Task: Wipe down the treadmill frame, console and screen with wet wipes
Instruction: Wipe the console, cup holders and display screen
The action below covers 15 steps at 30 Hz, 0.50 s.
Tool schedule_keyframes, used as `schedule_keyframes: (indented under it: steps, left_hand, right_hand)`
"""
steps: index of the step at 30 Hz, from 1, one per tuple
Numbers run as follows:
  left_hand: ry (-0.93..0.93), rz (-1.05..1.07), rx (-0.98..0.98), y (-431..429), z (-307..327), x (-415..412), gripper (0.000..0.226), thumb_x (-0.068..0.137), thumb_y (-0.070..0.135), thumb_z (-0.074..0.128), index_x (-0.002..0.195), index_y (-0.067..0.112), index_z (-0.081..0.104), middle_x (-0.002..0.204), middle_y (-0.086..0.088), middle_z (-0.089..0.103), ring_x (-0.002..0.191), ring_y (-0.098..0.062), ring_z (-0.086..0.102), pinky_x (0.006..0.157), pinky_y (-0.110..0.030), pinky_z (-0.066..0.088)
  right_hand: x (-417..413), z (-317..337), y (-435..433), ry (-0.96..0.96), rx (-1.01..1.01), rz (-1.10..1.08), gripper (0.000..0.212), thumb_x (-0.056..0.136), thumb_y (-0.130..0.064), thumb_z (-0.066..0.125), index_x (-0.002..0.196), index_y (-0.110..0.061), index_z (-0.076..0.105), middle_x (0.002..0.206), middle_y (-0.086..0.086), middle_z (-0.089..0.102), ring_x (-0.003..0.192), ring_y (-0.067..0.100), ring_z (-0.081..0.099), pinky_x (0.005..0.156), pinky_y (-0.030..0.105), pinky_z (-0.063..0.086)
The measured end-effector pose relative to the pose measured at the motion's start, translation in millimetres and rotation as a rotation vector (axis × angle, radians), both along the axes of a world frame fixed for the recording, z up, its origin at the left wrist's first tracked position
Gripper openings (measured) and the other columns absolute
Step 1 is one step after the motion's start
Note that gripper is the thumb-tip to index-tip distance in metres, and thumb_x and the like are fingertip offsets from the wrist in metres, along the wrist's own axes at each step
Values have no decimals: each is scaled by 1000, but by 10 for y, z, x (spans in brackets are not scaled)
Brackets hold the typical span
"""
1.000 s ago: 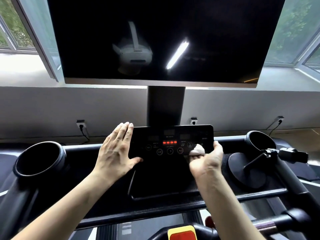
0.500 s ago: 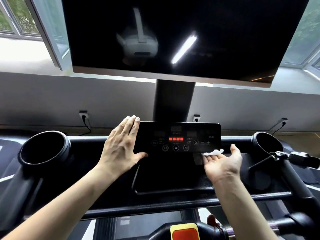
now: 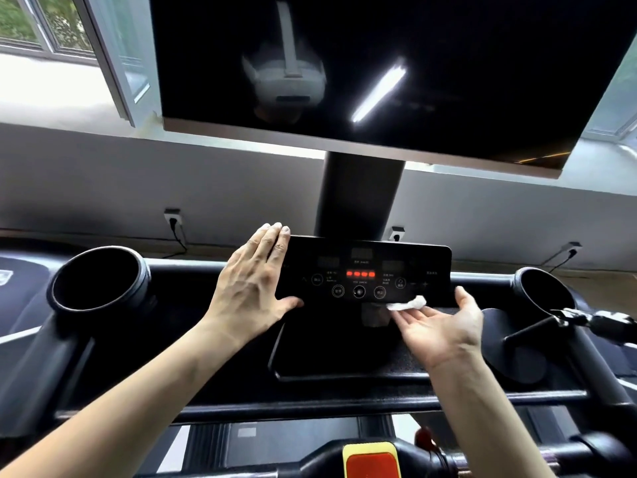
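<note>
Console [image 3: 365, 270]: black control panel at the foot of the post [image 3: 358, 198] that carries the screen [image 3: 379, 63].
- Long axis: runs left to right across the view.
- Facing: the face points back and up toward the person.
- Markings: 4 red lights glow at its middle, with round buttons in a row beneath.

Wet wipe [image 3: 406, 302]: white, crumpled into 1 small wad.
- Place: at the console's lower edge, right of centre, touching the panel.
- Lie: its longer side runs along that edge.

Right hand [image 3: 437, 326]: below the console's right half, palm turned up, fingers straight and slightly spread. The fingertips [image 3: 410, 317] sit under the wipe and press it up against the edge. No pinch is visible.

Left hand [image 3: 251, 291]: flat against the console's left end, fingers straight and pressed together, thumb along the lower edge. It appears to steady the panel.

Left cup holder [image 3: 96, 281]: well left of the console.

Right cup holder [image 3: 541, 291]: well right of the console.

Tray [image 3: 327, 350]: just below the console.

Frame crossbar [image 3: 344, 405]: below the tray.

Step in hand (judged): wiping the console, at the lower edge of its right half. Whether the screen and frame are already wiped cannot be told.

Next move (judged): slide the wipe along the edge toward the left thumb. It calls for light pressure, so that no button is triggered. The wipe rests loose on the fingertips and could drop onto the tray.
</note>
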State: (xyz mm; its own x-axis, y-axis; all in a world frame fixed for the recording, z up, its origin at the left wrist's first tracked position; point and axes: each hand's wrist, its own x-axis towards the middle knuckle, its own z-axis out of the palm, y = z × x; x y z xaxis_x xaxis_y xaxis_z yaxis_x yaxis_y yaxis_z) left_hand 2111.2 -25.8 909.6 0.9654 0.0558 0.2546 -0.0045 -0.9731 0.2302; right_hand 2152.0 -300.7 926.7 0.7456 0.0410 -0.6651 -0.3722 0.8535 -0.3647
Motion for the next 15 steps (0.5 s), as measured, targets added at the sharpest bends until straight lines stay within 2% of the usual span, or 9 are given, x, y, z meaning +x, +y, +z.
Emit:
schedule_keyframes:
  steps: [2,4,5,6,7,8,9,12,15]
  left_hand:
    - [4,0,-7,-4,-1,-2,124,65,59,87,162,11,25,167,-6,27,156,-19,20,121,-31,16]
    - [9,-1,-10,-1,-4,-3,124,67,59,85,163,12,22,168,-5,24,157,-18,17,121,-30,13]
    - [7,0,-10,1,-3,-1,124,67,60,85,163,13,20,169,-4,23,157,-17,15,121,-29,11]
    - [6,0,-10,1,-1,0,124,68,60,84,163,14,19,169,-4,22,157,-17,14,121,-29,10]
    - [6,0,-9,0,3,3,124,68,60,84,163,14,19,169,-3,21,157,-16,13,121,-29,10]
    - [5,2,-8,-2,4,3,124,68,59,84,163,14,19,169,-3,21,157,-16,13,120,-29,10]
    - [3,4,-9,-3,5,2,124,68,59,85,163,14,20,169,-3,22,157,-16,14,120,-29,11]
    - [3,5,-5,-2,-1,0,124,67,60,85,163,14,21,169,-4,23,157,-17,15,121,-30,14]
    - [-10,-2,-9,-4,-12,6,125,68,60,85,163,13,20,169,-5,22,157,-18,15,122,-33,18]
  right_hand:
    - [52,12,12,-14,-35,-108,63,99,-51,49,122,8,49,113,19,61,111,34,63,106,46,47]
    - [34,24,218,-22,-49,-149,62,97,-50,53,134,0,50,85,5,54,77,15,59,90,29,49]
    - [-2,30,369,-24,-26,-133,62,96,-50,55,136,-2,49,80,1,51,65,9,55,85,25,48]
    - [-37,19,505,-24,-1,-98,62,95,-49,56,135,-2,49,85,-3,56,65,5,59,85,26,50]
    - [-84,7,623,-23,14,-38,66,95,-49,57,138,1,49,104,-5,63,84,6,69,93,31,52]
    - [-122,-20,711,-19,35,28,70,95,-48,58,140,4,47,128,2,62,112,15,68,104,38,50]
    - [-162,-25,752,-7,54,91,73,95,-48,58,140,8,45,142,14,55,129,29,60,110,45,46]
    - [-212,35,595,-3,94,188,79,96,-51,55,135,17,41,133,38,54,126,51,54,113,57,41]
    - [-149,104,213,6,48,123,81,98,-53,51,136,17,39,135,40,51,129,53,50,114,59,37]
